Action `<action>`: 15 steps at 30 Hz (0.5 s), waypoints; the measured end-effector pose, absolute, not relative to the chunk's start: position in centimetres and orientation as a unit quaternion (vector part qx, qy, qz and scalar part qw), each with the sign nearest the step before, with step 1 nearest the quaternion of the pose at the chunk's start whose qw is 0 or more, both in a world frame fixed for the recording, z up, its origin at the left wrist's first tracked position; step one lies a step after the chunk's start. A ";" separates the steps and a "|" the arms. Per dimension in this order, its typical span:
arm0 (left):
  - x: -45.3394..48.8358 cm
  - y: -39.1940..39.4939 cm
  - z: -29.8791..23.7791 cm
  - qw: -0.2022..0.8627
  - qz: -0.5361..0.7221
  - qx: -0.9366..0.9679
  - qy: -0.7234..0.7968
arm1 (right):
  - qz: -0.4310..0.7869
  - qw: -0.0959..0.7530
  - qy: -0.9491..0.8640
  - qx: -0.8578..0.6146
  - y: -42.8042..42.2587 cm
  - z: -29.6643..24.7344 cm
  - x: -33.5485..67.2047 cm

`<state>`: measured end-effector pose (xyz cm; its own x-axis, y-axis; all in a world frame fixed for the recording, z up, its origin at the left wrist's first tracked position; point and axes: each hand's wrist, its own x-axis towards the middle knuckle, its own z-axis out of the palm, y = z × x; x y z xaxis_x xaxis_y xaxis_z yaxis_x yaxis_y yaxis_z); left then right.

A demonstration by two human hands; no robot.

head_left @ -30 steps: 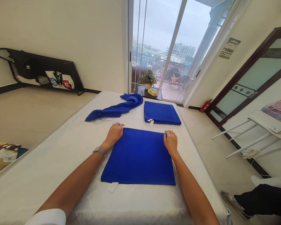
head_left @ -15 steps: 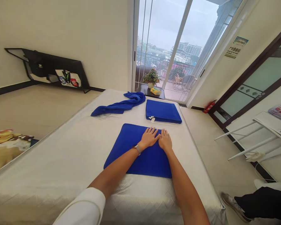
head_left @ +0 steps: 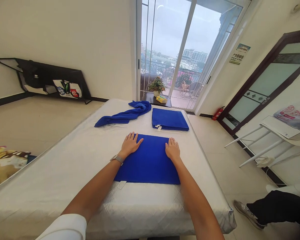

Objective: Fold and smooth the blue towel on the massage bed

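A folded blue towel (head_left: 150, 160) lies flat on the white-covered mattress (head_left: 72, 160) in front of me, a pale tag sticking out at its near left edge. My left hand (head_left: 130, 144) rests on its far left corner, fingers spread. On the far right corner lies my right hand (head_left: 172, 148), palm down with fingers stretched out. Just beyond is a neat stack of folded blue towels (head_left: 170, 119) with white tags showing. A loose, crumpled blue towel (head_left: 125, 115) stretches across the far left part of the mattress.
A small dark table with a potted plant (head_left: 157, 86) and a yellow tissue pack (head_left: 161, 99) stands by the glass door. At right are a white table (head_left: 280, 128) and a person's leg and shoe (head_left: 250, 215). Patterned cloth (head_left: 10, 165) lies at left.
My left hand has slid left across the towel to its far left corner, away from my right hand. My right hand stays at the far right corner. The view has shifted slightly.
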<state>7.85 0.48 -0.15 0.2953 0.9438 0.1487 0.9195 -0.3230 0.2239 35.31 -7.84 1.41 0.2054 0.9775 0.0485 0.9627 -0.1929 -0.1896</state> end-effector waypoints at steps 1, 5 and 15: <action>7.8 0.6 -0.2 0.048 0.124 0.804 0.580 | 0.052 0.087 -0.629 -0.770 -8.1 1.4 35.3; 7.5 1.3 0.2 0.054 0.097 0.793 0.599 | 0.083 0.082 -0.621 -0.775 -8.6 1.1 35.2; 24.3 -4.2 2.0 0.063 0.149 0.899 0.408 | 0.053 0.054 -0.641 -0.764 -9.0 1.0 35.5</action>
<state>24.34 -4.24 1.96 0.6227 0.7522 0.2156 0.7147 -0.6589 0.2347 35.54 -8.96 0.95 0.1724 0.9850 -0.0120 0.9735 -0.1722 -0.1508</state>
